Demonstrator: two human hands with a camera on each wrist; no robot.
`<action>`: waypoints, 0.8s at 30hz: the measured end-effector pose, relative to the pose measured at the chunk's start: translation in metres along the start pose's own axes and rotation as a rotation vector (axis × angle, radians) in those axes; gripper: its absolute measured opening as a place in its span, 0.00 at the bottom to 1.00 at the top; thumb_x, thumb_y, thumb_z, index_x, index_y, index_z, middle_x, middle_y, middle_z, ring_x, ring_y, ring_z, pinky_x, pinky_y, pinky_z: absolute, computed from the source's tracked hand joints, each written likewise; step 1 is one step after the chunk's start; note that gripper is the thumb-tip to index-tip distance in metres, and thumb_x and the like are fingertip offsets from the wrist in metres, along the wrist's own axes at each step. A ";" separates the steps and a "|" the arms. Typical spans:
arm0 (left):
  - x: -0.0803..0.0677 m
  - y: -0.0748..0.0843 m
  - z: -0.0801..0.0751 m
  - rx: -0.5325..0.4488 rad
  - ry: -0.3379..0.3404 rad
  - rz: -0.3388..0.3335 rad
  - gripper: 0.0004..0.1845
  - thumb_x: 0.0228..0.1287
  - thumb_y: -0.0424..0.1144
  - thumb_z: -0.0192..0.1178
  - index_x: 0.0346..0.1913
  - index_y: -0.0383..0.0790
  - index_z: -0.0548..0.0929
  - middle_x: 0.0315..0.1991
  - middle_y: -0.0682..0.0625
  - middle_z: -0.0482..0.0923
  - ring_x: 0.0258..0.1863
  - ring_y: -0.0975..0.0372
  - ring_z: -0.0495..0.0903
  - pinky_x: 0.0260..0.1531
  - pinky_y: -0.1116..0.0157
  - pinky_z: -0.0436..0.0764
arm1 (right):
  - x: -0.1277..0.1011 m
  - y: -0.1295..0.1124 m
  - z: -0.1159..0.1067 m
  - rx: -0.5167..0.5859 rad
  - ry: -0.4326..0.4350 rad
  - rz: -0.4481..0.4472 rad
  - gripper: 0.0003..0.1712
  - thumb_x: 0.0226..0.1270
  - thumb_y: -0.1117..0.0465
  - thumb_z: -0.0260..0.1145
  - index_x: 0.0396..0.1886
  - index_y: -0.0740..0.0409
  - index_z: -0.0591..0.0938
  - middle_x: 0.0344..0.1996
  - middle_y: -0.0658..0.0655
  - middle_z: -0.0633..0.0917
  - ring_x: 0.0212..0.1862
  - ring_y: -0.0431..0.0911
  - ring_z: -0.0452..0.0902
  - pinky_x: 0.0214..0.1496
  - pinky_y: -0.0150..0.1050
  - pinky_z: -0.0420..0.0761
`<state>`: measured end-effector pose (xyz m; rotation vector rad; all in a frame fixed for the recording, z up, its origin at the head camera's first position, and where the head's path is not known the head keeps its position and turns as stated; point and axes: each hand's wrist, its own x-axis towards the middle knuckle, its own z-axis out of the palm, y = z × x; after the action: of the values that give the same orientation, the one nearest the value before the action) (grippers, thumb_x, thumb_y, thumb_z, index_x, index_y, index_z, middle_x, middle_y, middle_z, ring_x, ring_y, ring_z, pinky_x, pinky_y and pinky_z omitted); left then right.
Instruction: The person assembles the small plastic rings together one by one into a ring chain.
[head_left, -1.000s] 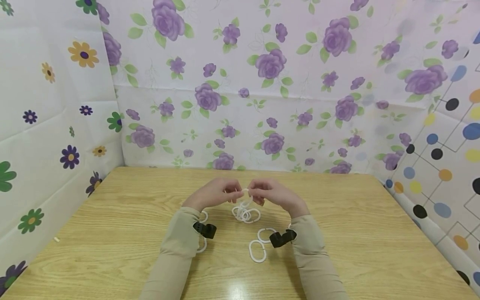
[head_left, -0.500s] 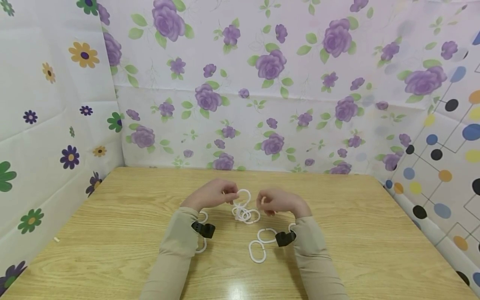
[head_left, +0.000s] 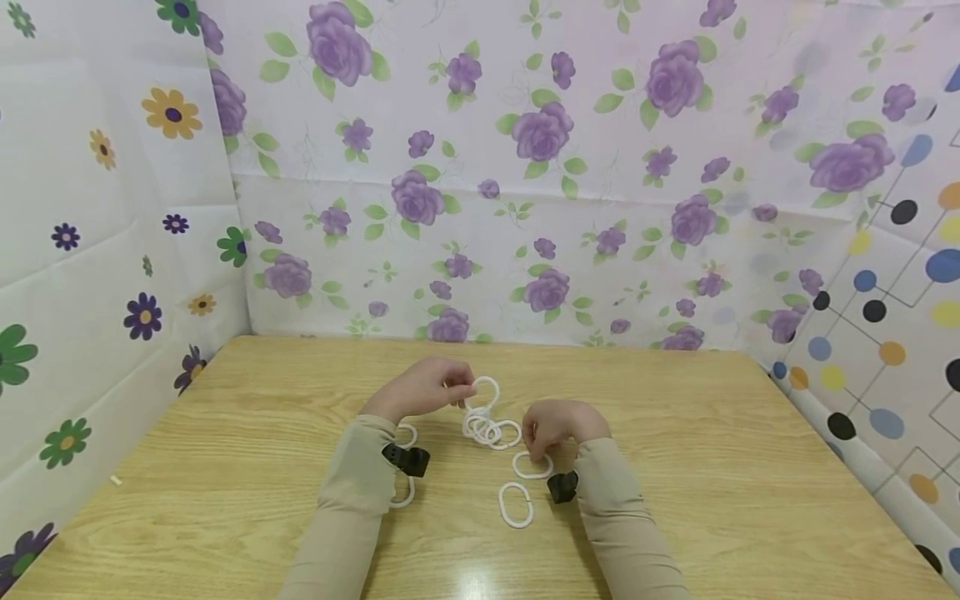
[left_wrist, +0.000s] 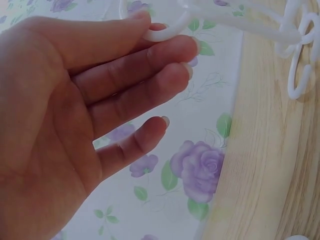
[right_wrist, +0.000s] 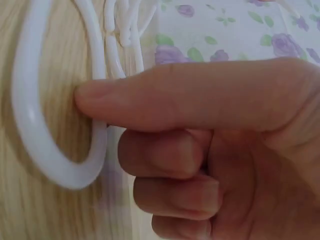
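Here, two hands worked white plastic rings on a wooden tabletop (head_left: 675, 433).

Near the frame's centre, the left hand (head_left: 423, 392) pinched the top ring of a chain of linked rings (head_left: 489, 423), its lower links resting on the tabletop. Just right of it, the right hand (head_left: 558, 427), fingers curled, pinched a loose oval ring (head_left: 531, 467) lying flat. Another loose ring (head_left: 516, 504) lay just below, and more showed under the left sleeve (head_left: 352, 492).

Light wood-grain table (head_left: 675, 467) carries a linked chain of white rings (head_left: 491, 429), two loose white rings (head_left: 516, 504) near the right wrist, another ring (head_left: 405, 492) under the left sleeve, small white scrap (head_left: 114, 480) far left.
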<state>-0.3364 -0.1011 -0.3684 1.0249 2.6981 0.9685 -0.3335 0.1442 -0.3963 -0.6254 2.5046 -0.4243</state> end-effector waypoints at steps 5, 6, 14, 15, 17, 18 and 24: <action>-0.001 0.000 0.001 -0.004 0.000 -0.002 0.07 0.71 0.40 0.56 0.37 0.43 0.82 0.29 0.48 0.85 0.33 0.53 0.83 0.31 0.67 0.74 | 0.001 0.005 -0.002 0.055 0.013 -0.106 0.04 0.53 0.68 0.68 0.24 0.56 0.81 0.20 0.46 0.75 0.23 0.39 0.65 0.28 0.31 0.66; -0.001 0.000 0.000 -0.001 0.002 -0.005 0.07 0.71 0.40 0.56 0.37 0.43 0.82 0.29 0.49 0.84 0.33 0.53 0.83 0.31 0.67 0.74 | 0.002 0.006 -0.004 0.073 0.026 -0.131 0.04 0.53 0.67 0.68 0.25 0.56 0.81 0.21 0.45 0.76 0.24 0.39 0.66 0.28 0.31 0.67; -0.001 0.002 -0.002 0.022 0.016 -0.034 0.07 0.71 0.41 0.56 0.37 0.44 0.81 0.28 0.53 0.83 0.31 0.60 0.81 0.31 0.67 0.74 | 0.001 0.012 -0.014 0.186 0.246 -0.249 0.04 0.64 0.65 0.61 0.29 0.58 0.78 0.21 0.49 0.77 0.23 0.41 0.71 0.28 0.33 0.72; -0.001 0.002 -0.002 0.024 0.017 -0.031 0.07 0.71 0.40 0.55 0.37 0.44 0.81 0.28 0.53 0.83 0.30 0.61 0.81 0.31 0.67 0.75 | 0.000 0.012 -0.014 0.198 0.263 -0.254 0.04 0.65 0.65 0.60 0.30 0.58 0.77 0.21 0.50 0.78 0.23 0.42 0.72 0.28 0.34 0.73; -0.001 0.002 -0.002 0.020 0.020 -0.029 0.07 0.71 0.40 0.55 0.37 0.44 0.81 0.28 0.53 0.83 0.30 0.61 0.81 0.31 0.67 0.75 | -0.001 0.011 -0.015 0.210 0.294 -0.262 0.04 0.67 0.65 0.59 0.32 0.59 0.77 0.22 0.52 0.80 0.24 0.43 0.75 0.30 0.36 0.76; -0.001 0.002 -0.002 0.020 0.022 -0.032 0.07 0.71 0.40 0.55 0.37 0.44 0.81 0.28 0.53 0.83 0.31 0.60 0.81 0.31 0.67 0.75 | -0.001 0.012 -0.016 0.222 0.304 -0.270 0.03 0.67 0.65 0.58 0.33 0.59 0.77 0.22 0.53 0.80 0.24 0.44 0.75 0.30 0.38 0.77; 0.001 0.003 -0.002 0.031 0.034 -0.052 0.07 0.72 0.41 0.54 0.38 0.43 0.80 0.28 0.52 0.83 0.29 0.61 0.80 0.31 0.67 0.74 | 0.000 0.009 -0.019 0.264 0.352 -0.358 0.03 0.70 0.64 0.60 0.37 0.59 0.77 0.24 0.62 0.82 0.24 0.45 0.76 0.32 0.41 0.79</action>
<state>-0.3360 -0.1004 -0.3651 0.9463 2.7607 0.9470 -0.3469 0.1551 -0.3848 -0.9622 2.5898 -1.0596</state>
